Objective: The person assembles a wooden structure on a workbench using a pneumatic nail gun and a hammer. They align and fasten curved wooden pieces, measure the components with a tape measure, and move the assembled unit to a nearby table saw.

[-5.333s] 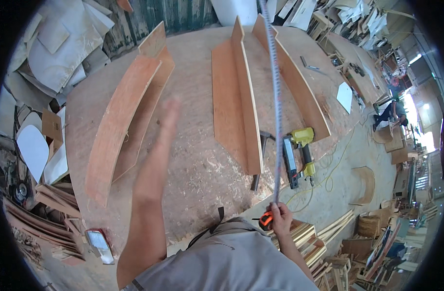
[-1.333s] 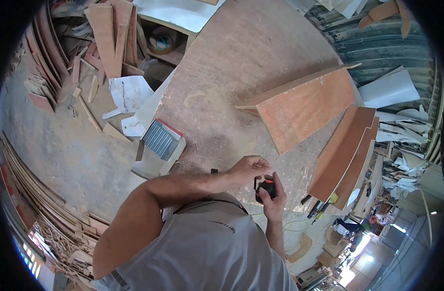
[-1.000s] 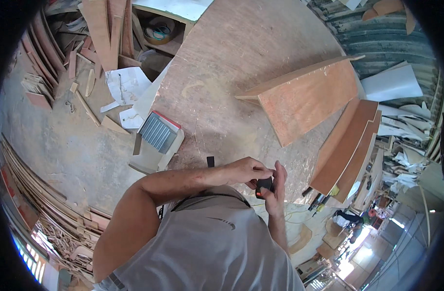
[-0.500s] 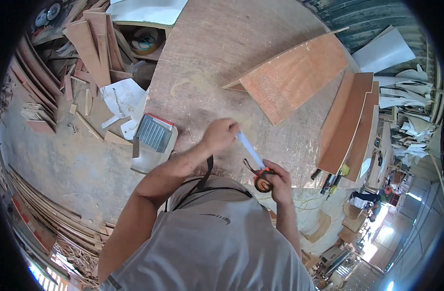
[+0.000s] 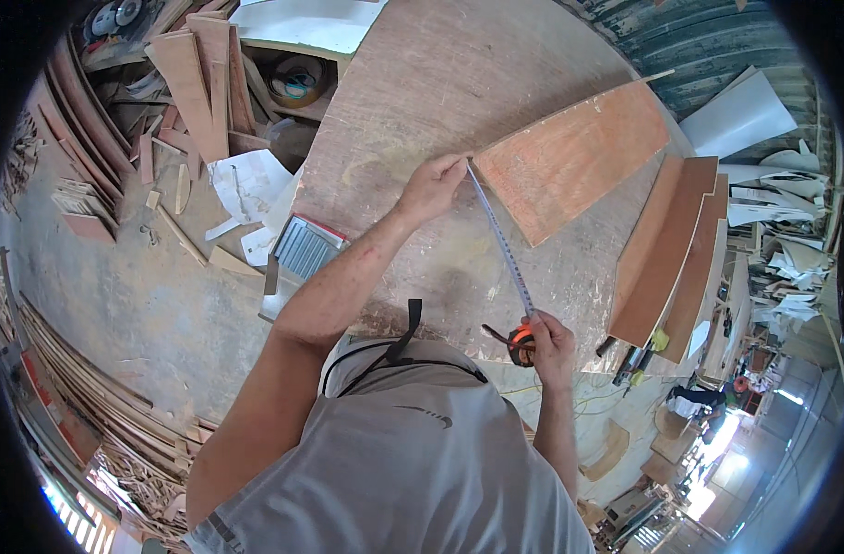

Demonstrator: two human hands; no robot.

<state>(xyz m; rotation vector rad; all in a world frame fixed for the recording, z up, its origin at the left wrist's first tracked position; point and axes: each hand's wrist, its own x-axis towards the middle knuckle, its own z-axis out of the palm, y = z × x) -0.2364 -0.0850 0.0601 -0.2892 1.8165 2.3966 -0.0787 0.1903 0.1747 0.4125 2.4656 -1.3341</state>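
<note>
An orange and black tape measure (image 5: 520,348) with a dark strap is gripped in my right hand (image 5: 553,349), close to the bench's near edge. From it the pale blade (image 5: 503,242) runs out, slanting up and left. My left hand (image 5: 433,189) pinches the blade's free end beside the left corner of a reddish plywood piece (image 5: 574,159). Whether the tip touches the wood is too small to tell. That piece lies on the worn wooden bench (image 5: 440,74), with a narrow strip of wood along its far edge.
Stacked curved wooden boards (image 5: 657,249) lie at the bench's right side, with tools beside their near end. On the left is a box of metal staple-like strips (image 5: 306,247). Wood offcuts (image 5: 189,88) lean beyond the bench's left edge. Far right, a person (image 5: 708,403) is in the background.
My left hand has moved up and right to the plywood corner, drawing out more blade. My right hand with the tape measure has shifted slightly right. The whole view has shifted a little.
</note>
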